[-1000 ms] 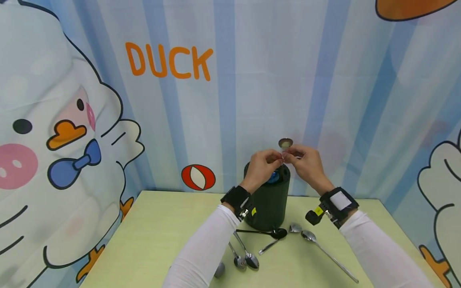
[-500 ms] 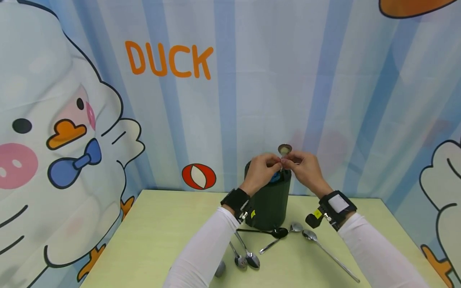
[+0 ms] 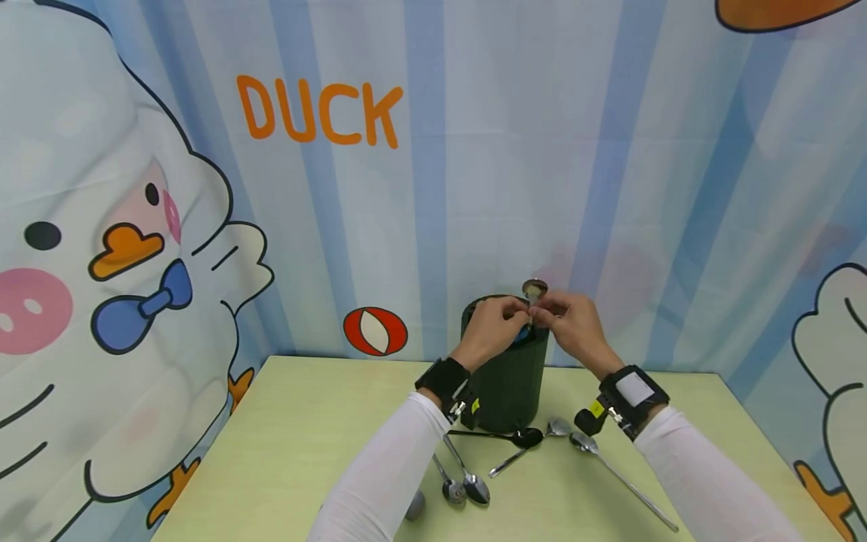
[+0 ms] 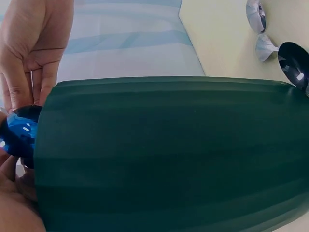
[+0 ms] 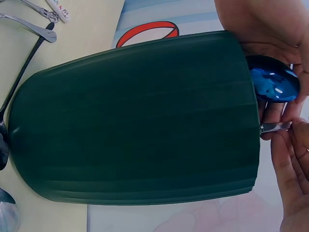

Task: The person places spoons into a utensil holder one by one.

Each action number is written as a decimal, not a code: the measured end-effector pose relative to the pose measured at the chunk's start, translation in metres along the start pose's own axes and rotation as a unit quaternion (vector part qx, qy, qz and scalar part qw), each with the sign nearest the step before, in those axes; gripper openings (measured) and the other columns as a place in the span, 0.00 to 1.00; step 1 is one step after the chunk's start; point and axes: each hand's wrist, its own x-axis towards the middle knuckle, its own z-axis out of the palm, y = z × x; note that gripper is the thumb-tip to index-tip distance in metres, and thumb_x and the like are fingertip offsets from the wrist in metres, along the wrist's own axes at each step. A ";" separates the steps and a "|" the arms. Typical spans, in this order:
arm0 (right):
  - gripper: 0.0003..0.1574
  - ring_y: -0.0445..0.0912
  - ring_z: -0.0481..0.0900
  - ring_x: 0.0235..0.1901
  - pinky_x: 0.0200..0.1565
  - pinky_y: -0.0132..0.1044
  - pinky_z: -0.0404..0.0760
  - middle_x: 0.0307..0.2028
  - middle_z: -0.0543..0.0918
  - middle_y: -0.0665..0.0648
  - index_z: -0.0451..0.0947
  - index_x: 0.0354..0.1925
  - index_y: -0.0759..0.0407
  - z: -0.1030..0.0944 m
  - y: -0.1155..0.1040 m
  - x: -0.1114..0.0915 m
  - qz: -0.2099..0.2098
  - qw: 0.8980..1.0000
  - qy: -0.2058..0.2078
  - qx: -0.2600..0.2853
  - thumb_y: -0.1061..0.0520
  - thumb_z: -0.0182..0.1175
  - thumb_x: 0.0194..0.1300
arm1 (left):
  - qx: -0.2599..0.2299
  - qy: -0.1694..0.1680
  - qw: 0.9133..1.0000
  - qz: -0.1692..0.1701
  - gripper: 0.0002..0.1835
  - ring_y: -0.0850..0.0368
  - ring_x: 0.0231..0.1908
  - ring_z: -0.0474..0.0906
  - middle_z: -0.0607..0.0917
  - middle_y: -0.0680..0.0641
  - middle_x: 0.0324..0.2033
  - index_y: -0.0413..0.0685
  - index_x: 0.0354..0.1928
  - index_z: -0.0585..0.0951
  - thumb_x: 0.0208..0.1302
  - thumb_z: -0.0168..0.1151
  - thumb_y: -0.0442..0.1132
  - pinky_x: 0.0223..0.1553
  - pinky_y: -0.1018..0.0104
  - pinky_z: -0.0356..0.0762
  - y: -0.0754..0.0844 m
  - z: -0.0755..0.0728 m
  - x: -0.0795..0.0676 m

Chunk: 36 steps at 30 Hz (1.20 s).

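A spoon [image 3: 535, 287] stands upright over the dark green ridged holder [image 3: 504, 384], its bowl up and its thin metal handle [image 5: 275, 126] reaching down to the rim. My left hand [image 3: 492, 324] and right hand [image 3: 572, 325] meet around this handle, both pinching it between thumb and fingers. Right beside them, a shiny blue spoon bowl [image 5: 275, 82] sticks out of the holder; it also shows as a blue spoon [image 4: 21, 130] in the left wrist view. The inside of the holder is hidden.
On the pale yellow table [image 3: 305, 421] before the holder lie a black spoon [image 3: 524, 438] and several metal spoons, including a long one [image 3: 623, 482] at right and a pair near my left forearm, one being a spoon [image 3: 476, 491]. A duck-print curtain [image 3: 433, 188] hangs behind.
Both hands have come down a little toward the holder, and the spoon between them has sunk with them. The spoons on the table have stayed where they were.
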 end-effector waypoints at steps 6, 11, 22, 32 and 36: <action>0.09 0.44 0.78 0.29 0.32 0.43 0.80 0.30 0.81 0.53 0.78 0.35 0.54 0.003 0.002 -0.005 0.012 1.000 0.003 -0.013 0.50 0.58 0.64 | 0.008 -0.002 1.000 0.006 0.10 0.69 0.35 0.73 0.80 0.59 0.36 0.56 0.44 0.79 0.69 0.50 0.45 0.37 0.69 0.76 -0.001 0.002 -0.002; 0.07 0.46 0.77 0.30 0.32 0.46 0.78 0.30 0.81 0.54 0.77 0.35 0.54 0.006 0.004 -0.007 0.019 0.999 0.012 -0.030 0.52 0.59 0.64 | 0.006 -0.003 1.000 0.001 0.11 0.68 0.35 0.74 0.81 0.58 0.37 0.55 0.45 0.79 0.69 0.49 0.45 0.37 0.70 0.76 -0.001 0.003 -0.003; 0.05 0.48 0.76 0.33 0.35 0.47 0.77 0.33 0.81 0.55 0.79 0.37 0.54 0.008 0.008 -0.012 0.016 0.998 0.010 -0.052 0.54 0.59 0.63 | -0.010 -0.017 1.000 -0.023 0.19 0.67 0.37 0.75 0.81 0.53 0.39 0.50 0.54 0.73 0.66 0.55 0.50 0.36 0.70 0.77 0.000 0.002 -0.003; 0.05 0.50 0.74 0.31 0.30 0.45 0.74 0.34 0.81 0.55 0.80 0.35 0.53 0.011 0.011 -0.016 0.024 0.998 0.005 -0.055 0.54 0.58 0.64 | 0.022 -0.015 0.999 -0.031 0.08 0.64 0.22 0.72 0.79 0.57 0.29 0.53 0.37 0.79 0.65 0.57 0.47 0.22 0.71 0.71 0.006 0.006 -0.002; 0.04 0.52 0.74 0.34 0.31 0.47 0.74 0.34 0.79 0.55 0.80 0.35 0.54 0.013 0.011 -0.017 0.034 0.998 0.004 -0.052 0.56 0.59 0.63 | 0.026 -0.019 0.999 -0.037 0.08 0.58 0.14 0.67 0.78 0.55 0.22 0.52 0.38 0.80 0.65 0.57 0.47 0.15 0.69 0.65 0.006 0.007 -0.003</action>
